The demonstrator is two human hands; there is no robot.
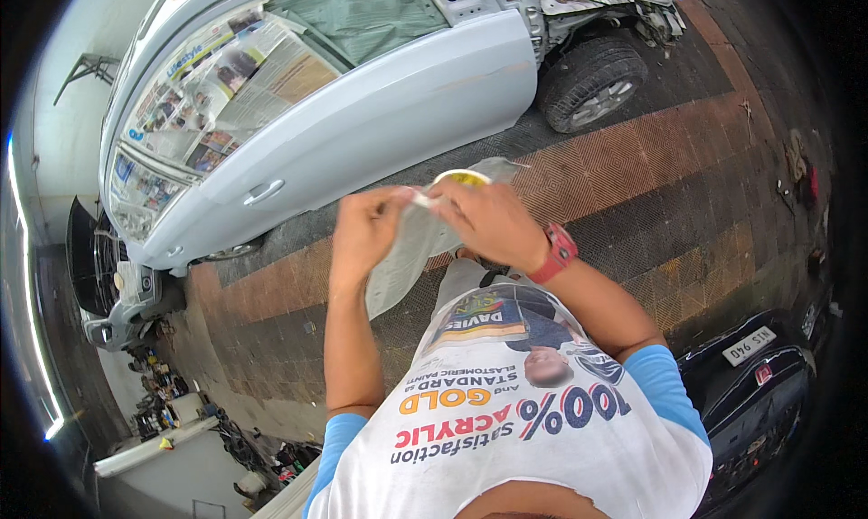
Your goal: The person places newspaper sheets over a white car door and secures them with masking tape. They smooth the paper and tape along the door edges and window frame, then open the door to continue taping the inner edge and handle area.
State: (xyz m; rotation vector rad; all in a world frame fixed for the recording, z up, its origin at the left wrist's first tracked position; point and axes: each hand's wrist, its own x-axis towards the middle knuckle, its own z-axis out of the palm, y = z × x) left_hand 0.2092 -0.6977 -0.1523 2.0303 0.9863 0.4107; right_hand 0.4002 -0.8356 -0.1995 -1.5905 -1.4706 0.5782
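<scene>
My right hand (493, 219), with a red watch on its wrist, is closed around a roll of tape (463, 174) with a yellow inner ring. My left hand (369, 225) is closed in a pinch at the edge of a thin, see-through plastic sheet (398, 270), close to the right hand's fingertips. From both hands the sheet hangs down in front of my shirt, and part of it sticks out beyond the roll. A short pale strip shows between the hands. Motion blurs the fingertips.
Ahead stands a pale grey car body (380, 130), its side windows covered with newspaper (226, 85) and sheeting. A front wheel (594, 85) sits beside exposed front parts. Rubber mats (624, 157) cover the floor. A black car (746, 383) is at the right, cluttered supplies (163, 392) at the left.
</scene>
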